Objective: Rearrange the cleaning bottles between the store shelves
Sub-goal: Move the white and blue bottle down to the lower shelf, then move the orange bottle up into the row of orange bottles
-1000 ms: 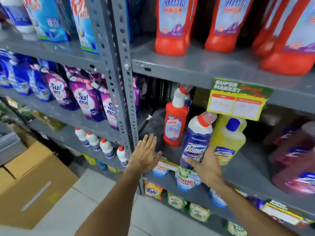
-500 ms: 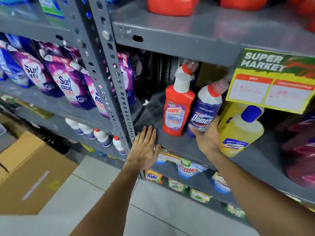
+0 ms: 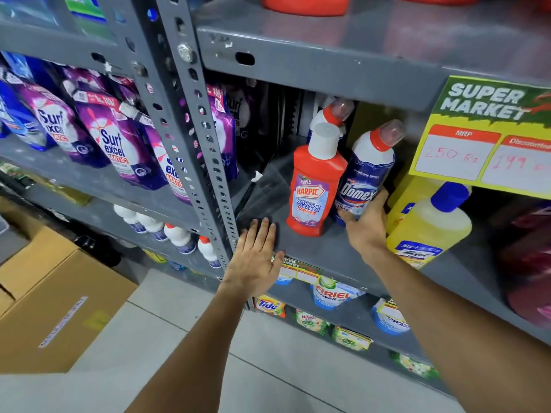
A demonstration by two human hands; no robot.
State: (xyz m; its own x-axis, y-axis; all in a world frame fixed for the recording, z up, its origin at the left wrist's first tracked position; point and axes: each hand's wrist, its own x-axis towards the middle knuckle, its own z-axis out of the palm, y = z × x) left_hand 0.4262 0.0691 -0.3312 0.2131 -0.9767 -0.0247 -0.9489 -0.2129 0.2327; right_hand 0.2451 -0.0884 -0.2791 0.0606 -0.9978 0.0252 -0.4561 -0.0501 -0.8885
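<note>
As the right hand (image 3: 365, 225) grips its base at frame centre, a blue-and-white Domex bottle (image 3: 365, 177) with a red collar leans beside a red Harpic bottle (image 3: 314, 189); the left hand (image 3: 256, 257) rests open, flat on the shelf (image 3: 322, 251).

The grey metal shelf (image 3: 316, 248) carries a red Harpic bottle (image 3: 315, 189), a Domex bottle (image 3: 365, 177) and a yellow bottle (image 3: 429, 222).

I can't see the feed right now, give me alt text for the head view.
The right hand grips a blue Domex bottle on the grey shelf, beside a red Harpic bottle. The left hand rests flat on the shelf edge.
</note>
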